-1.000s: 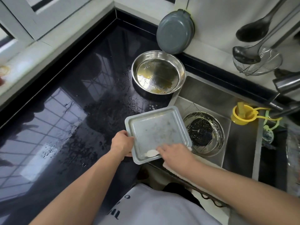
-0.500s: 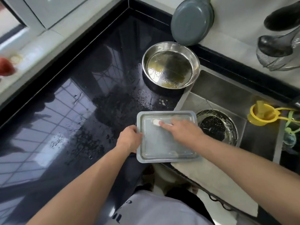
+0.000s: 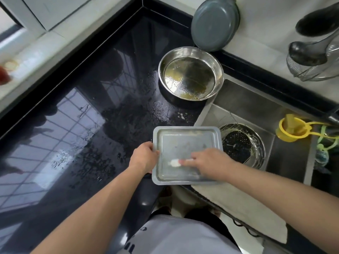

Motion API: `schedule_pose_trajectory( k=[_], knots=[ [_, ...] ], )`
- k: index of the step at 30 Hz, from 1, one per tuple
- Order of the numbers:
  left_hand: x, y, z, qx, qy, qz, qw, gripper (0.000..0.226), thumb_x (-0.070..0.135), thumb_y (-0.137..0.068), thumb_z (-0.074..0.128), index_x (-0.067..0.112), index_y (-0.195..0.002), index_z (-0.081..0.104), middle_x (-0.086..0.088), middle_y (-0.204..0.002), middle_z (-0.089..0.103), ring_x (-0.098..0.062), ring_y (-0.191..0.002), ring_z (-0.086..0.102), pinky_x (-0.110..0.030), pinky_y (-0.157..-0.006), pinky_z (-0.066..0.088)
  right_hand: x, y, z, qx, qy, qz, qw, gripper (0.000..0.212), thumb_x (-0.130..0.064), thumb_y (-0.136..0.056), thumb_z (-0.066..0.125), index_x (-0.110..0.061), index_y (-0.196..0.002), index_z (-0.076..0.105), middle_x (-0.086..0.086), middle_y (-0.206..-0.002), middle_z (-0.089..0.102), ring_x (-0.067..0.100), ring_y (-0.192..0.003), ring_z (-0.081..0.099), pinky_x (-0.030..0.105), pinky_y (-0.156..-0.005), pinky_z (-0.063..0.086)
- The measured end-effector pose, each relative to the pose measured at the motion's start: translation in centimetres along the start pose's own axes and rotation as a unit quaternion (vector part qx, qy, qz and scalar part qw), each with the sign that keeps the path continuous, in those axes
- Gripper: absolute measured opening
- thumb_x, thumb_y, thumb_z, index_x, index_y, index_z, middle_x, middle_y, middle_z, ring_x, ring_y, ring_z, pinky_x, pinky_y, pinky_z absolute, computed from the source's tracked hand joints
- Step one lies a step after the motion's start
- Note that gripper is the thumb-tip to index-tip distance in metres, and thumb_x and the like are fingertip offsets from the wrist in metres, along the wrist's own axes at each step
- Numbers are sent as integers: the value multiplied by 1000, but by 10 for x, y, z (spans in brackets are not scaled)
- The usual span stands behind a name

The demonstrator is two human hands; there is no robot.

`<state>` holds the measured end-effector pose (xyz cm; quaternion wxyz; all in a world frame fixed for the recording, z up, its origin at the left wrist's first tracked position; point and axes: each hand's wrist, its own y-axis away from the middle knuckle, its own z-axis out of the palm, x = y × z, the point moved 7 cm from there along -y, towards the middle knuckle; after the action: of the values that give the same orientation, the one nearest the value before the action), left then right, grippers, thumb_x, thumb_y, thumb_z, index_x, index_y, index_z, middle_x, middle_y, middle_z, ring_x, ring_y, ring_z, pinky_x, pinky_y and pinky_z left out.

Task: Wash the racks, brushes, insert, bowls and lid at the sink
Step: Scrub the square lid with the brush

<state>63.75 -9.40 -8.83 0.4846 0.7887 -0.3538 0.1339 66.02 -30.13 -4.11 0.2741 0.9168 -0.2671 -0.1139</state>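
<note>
My left hand (image 3: 144,156) grips the tray's (image 3: 185,142) left rim at the sink's (image 3: 256,99) near-left corner; my right hand (image 3: 207,165) pinches a small white brush (image 3: 174,163) against it.

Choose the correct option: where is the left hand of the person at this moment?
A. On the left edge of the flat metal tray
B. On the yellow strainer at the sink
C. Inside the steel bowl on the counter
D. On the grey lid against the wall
A: the left hand grips the left edge of the flat metal tray, while the right hand rubs a small white brush on the tray.
</note>
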Motion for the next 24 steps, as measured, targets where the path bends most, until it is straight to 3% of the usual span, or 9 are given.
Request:
schedule_pose_trajectory(
  k=[2,4,9,12,14,17,19,22,24],
  knots=[
    [3,2,0,3,-12,7,1000,15,26,-98,59,21,-84,64,-4,-86,72,-29,-81,73,-48,-73,65,51,-13,-15,65,-18,139,988,71,-11,-101,43,-52,-154,21,-3,-117,57,26,-91,61,34,-66,45],
    [6,5,0,8,-31,14,999,14,26,-99,58,21,-87,64,-3,-87,72,-26,-82,71,-47,-77,63,59,-9,-20,75,-43,180,980,71,-9,-99,43,-48,-155,22,-2,-124,58,27,-95,62,36,-68,48],
    [9,9,-2,20,-80,10,997,13,27,-98,53,23,-89,62,0,-86,68,-22,-79,65,-38,-75,58,-24,29,26,-50,-47,-23,997,65,-14,-103,43,-48,-154,22,1,-100,53,28,-74,58,40,-59,50],
    [11,8,0,17,-80,13,997,13,28,-99,55,24,-90,62,0,-88,68,-20,-79,65,-34,-66,53,39,11,5,61,-14,113,992,71,-12,-101,45,-52,-154,20,-1,-103,58,24,-72,60,36,-55,49],
    [11,9,0,19,-81,14,996,13,28,-99,55,22,-90,62,0,-88,68,-20,-78,65,-32,-62,49,53,10,-7,60,-21,168,984,72,-10,-99,43,-46,-156,21,-1,-112,58,26,-81,63,36,-58,44],
    [12,11,0,21,-91,16,996,13,27,-100,53,21,-93,63,0,-87,67,-20,-77,64,-33,-62,47,-6,28,9,5,-61,41,997,61,-20,-101,37,-42,-156,23,1,-107,58,26,-75,59,40,-61,50],
    [13,13,-1,21,-99,19,995,14,27,-99,52,20,-94,63,0,-87,67,-21,-77,64,-33,-64,47,-12,41,27,-23,-29,-1,999,65,-16,-101,44,-46,-155,23,1,-104,59,25,-67,58,40,-56,47],
    [15,13,0,26,-109,23,993,15,29,-99,53,20,-92,63,0,-87,67,-21,-77,63,-33,-63,46,64,28,6,76,7,163,984,72,-9,-98,46,-49,-154,24,-2,-112,61,25,-71,63,36,-55,44],
    [15,15,0,30,-113,21,993,16,30,-99,53,19,-91,61,-1,-87,67,-20,-77,62,-33,-61,45,72,26,0,61,-16,201,977,73,-6,-97,44,-46,-155,26,0,-118,59,28,-77,65,36,-57,42]
  ],
)
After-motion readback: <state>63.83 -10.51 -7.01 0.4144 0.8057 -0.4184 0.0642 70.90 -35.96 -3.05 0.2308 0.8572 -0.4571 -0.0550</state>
